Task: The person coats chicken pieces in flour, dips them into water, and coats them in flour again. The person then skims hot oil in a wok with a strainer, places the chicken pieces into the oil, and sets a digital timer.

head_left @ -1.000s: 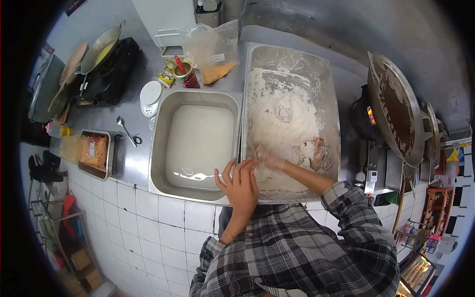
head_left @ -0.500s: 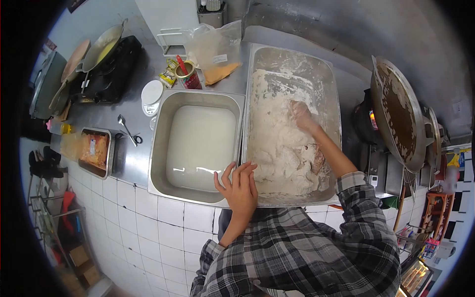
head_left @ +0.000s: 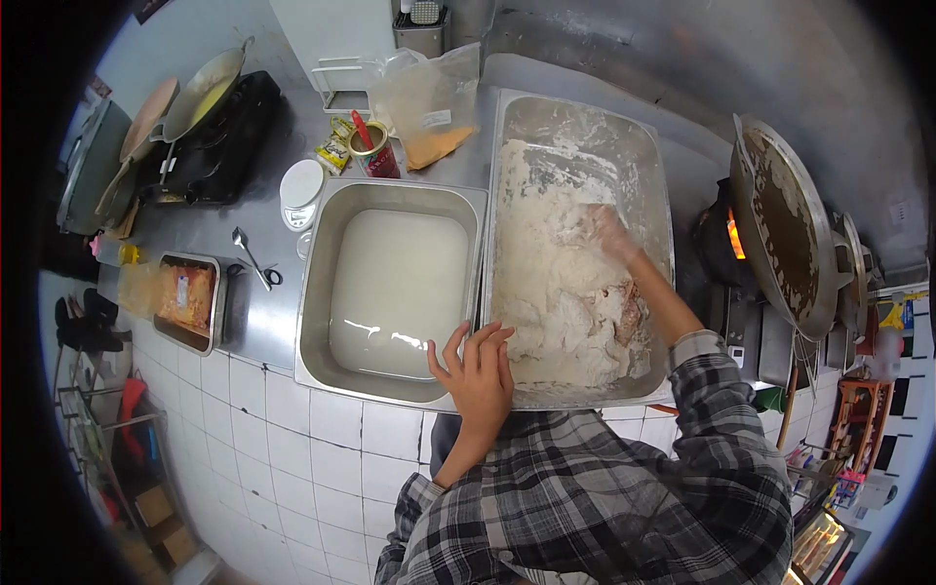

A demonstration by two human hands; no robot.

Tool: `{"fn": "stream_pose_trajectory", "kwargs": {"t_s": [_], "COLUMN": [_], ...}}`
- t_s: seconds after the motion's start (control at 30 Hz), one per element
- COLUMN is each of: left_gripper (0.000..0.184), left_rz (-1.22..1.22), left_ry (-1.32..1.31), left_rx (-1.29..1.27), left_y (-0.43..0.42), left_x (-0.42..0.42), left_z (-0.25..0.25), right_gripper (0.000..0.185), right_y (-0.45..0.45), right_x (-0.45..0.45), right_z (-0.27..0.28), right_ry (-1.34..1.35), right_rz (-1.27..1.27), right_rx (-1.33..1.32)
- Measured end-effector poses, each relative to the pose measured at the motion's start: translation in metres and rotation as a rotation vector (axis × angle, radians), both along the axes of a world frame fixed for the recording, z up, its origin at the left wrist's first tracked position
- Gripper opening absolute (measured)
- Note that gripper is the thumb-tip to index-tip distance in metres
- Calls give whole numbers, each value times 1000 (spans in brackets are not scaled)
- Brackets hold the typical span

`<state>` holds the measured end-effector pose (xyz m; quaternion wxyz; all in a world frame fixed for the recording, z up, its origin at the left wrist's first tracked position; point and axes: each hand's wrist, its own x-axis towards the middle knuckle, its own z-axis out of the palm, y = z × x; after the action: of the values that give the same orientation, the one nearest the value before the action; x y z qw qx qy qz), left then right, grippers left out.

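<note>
A wide metal tray (head_left: pixel 666 224) holds white flour (head_left: pixel 541 239) and several flour-coated pieces that look like meat (head_left: pixel 585 327). My right hand (head_left: pixel 609 234) reaches into the flour near the tray's right side, above the pieces. Motion blurs it and flour covers the fingertips, so its grip does not show. My left hand (head_left: pixel 478 375) is at the near edges of the tray and a deep metal pan (head_left: pixel 314 283), fingers spread and holding nothing. Cloudy whitish liquid (head_left: pixel 400 283) fills part of that pan.
On the right, a large wok (head_left: pixel 780 224) stands near a burner flame (head_left: pixel 735 236). Behind the pan are a red can (head_left: pixel 375 156), a plastic bag (head_left: pixel 429 93) and a white scale (head_left: pixel 301 190). A smaller tray (head_left: pixel 216 327) of reddish food sits at the left.
My right hand has shifted slightly right and toward me within the flour. The flour around it is disturbed. My left hand stays nearly in place with its fingers spread.
</note>
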<state>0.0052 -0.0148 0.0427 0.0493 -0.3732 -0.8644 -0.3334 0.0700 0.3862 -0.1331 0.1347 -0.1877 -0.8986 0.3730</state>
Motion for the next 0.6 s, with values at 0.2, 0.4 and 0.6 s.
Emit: {"fn": "stream_pose_trajectory", "kwargs": {"t_s": [0.2, 0.4, 0.6], "left_gripper": [16, 17, 18], "left_rz": [-1, 0, -4], "left_ry": [8, 3, 4], "left_rx": [-15, -1, 17], "left_y": [0, -2, -4], "left_x": [0, 2, 0], "left_z": [-2, -4, -3], "right_gripper": [34, 18, 23], "right_y": [-28, -23, 22], "right_x": [-25, -16, 57], "right_z": [-28, 29, 36], "right_ry": [-400, 224, -211], "right_rz": [58, 46, -75], "right_rx": [1159, 434, 467]}}
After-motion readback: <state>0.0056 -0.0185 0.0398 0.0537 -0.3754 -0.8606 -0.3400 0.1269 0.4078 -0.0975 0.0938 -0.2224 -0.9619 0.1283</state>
